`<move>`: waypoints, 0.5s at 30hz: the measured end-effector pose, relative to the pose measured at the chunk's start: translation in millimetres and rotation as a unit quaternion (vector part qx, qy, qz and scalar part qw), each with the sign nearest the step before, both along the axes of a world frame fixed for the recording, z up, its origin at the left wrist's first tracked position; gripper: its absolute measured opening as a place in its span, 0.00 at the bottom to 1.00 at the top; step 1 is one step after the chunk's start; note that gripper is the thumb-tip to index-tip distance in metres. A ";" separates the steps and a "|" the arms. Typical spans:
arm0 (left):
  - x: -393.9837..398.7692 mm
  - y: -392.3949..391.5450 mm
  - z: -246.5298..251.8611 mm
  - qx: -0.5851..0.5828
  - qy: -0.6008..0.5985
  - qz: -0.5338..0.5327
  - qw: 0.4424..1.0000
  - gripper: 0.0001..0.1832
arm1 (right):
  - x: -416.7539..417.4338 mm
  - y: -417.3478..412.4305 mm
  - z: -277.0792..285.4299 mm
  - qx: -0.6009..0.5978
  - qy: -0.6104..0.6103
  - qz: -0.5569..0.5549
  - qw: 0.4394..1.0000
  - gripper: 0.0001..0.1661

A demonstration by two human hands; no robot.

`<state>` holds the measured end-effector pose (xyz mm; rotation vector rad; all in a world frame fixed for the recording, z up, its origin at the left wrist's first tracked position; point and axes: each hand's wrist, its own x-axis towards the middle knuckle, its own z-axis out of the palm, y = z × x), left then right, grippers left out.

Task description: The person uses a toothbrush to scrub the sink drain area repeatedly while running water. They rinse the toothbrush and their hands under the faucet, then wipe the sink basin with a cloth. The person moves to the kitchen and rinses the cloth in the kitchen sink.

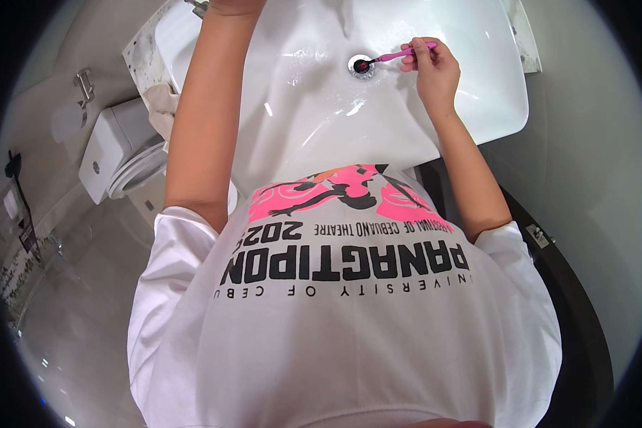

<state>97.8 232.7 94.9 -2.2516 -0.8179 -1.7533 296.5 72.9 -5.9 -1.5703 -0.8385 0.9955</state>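
Observation:
My right hand (433, 69) grips the pink handle of a thin brush (401, 55), held low over the right part of a white washbasin (310, 120). Its dark head is at the round metal drain (361, 67), where something dark and reddish shows. Whether the brush head touches the drain, I cannot tell. My left arm reaches up across the basin's left side. Of my left hand (238, 5) only the wrist end shows at the top edge; its fingers are cut off. Wet patches and drops glisten on the basin around the drain.
A marbled counter (145, 59) borders the basin at the left, with a beige cloth (162, 107) hanging over its edge. Part of a metal fitting (198, 7) shows at the top left. Further left stand a white toilet (134, 166) and a wall-mounted metal paper holder (84, 85). A dark cabinet lies below right.

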 end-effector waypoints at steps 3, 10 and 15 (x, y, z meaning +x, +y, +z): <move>13.4 -11.5 9.2 -0.196 -0.235 -0.116 0.945 0.10 | 1.1 -0.6 -4.2 0.003 0.001 0.002 1.000 0.13; -0.5 0.6 4.5 -0.024 0.000 -0.016 1.000 0.10 | -1.5 0.3 -5.3 0.008 0.006 0.014 1.000 0.12; 11.6 -21.8 -20.4 -0.159 -0.199 -0.118 0.960 0.10 | -3.6 -2.9 -4.5 0.017 -0.028 0.063 0.997 0.11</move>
